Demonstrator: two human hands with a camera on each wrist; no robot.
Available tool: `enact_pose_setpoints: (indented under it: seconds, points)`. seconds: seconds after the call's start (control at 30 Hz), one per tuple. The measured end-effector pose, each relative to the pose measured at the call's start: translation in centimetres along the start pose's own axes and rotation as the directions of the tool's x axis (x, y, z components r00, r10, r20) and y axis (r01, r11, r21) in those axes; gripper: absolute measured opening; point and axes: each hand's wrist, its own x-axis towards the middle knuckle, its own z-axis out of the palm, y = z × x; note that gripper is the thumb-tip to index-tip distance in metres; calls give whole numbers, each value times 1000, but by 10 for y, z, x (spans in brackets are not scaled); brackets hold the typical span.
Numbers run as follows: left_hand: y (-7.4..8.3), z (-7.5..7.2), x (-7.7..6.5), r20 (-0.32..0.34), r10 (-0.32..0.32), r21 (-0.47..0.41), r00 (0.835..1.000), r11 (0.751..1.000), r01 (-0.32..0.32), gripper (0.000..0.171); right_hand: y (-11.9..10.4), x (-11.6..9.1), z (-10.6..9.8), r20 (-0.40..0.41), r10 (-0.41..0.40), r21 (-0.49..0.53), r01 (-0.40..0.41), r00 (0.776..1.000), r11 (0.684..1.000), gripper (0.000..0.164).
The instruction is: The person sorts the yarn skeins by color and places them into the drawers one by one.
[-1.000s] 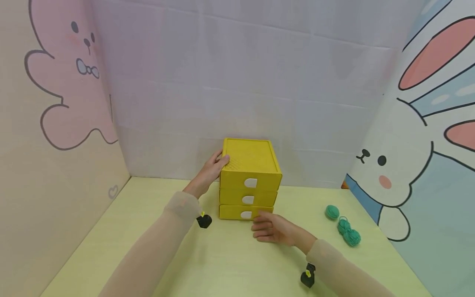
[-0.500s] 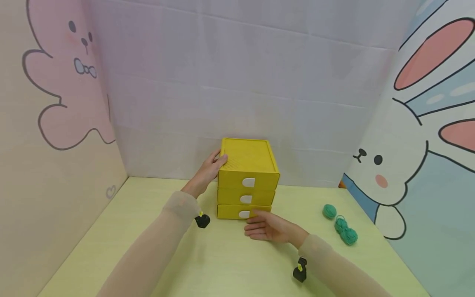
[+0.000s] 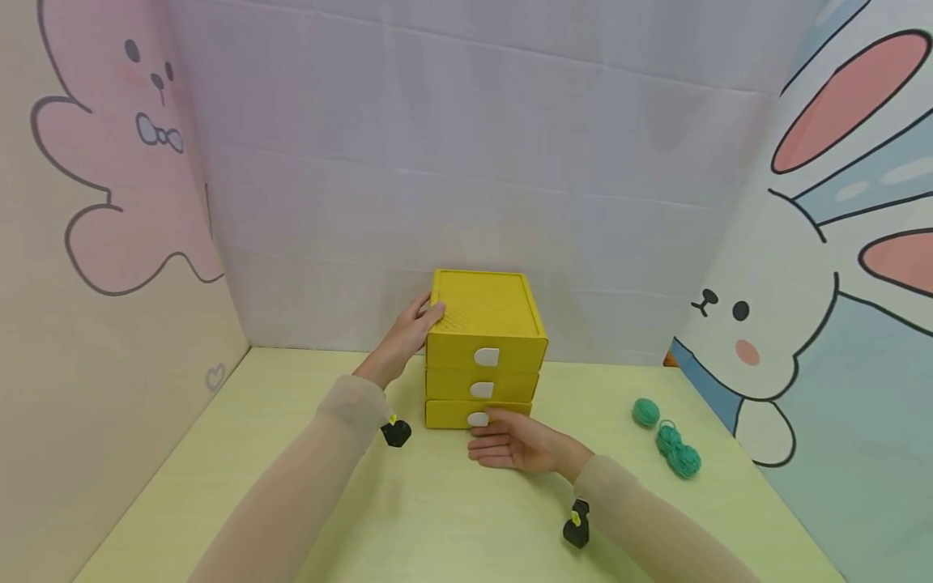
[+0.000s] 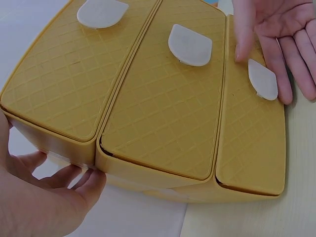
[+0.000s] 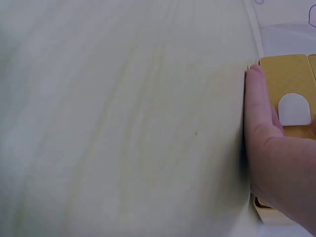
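Observation:
A yellow three-drawer cabinet point(image 3: 487, 304) stands against the back curtain, each drawer front bearing a white tab handle. My left hand point(image 3: 399, 344) holds its upper left edge, thumb on the top and fingers bent along the side; the left wrist view shows those fingers point(image 4: 89, 185) against the side wall. Low at the front is my right hand point(image 3: 526, 441), fingers straight and held on edge near the table, thumb at the bottom drawer's white tab point(image 4: 263, 80). The right wrist view has the right hand point(image 5: 264, 133) alongside the bottom drawer front.
On the pale yellow table point(image 3: 437, 518), a green yarn ball point(image 3: 645, 412) and a twisted green yarn skein point(image 3: 678, 450) lie to the right. Cartoon-printed panels flank both sides, and a white curtain point(image 3: 466, 162) hangs behind the cabinet.
My right hand has slid left along the bottom drawer front, from its right end to the white tab. The left hand stays on the cabinet, and the drawers look the same.

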Motion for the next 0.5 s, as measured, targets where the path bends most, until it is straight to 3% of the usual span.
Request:
enact_pose_setpoints:
  seconds: [0.5]
  points:
    - [-3,-1,4,9,6,3,1000,1000,-6,72,3,3,1,-22,-4,39,4,1000,999,63]
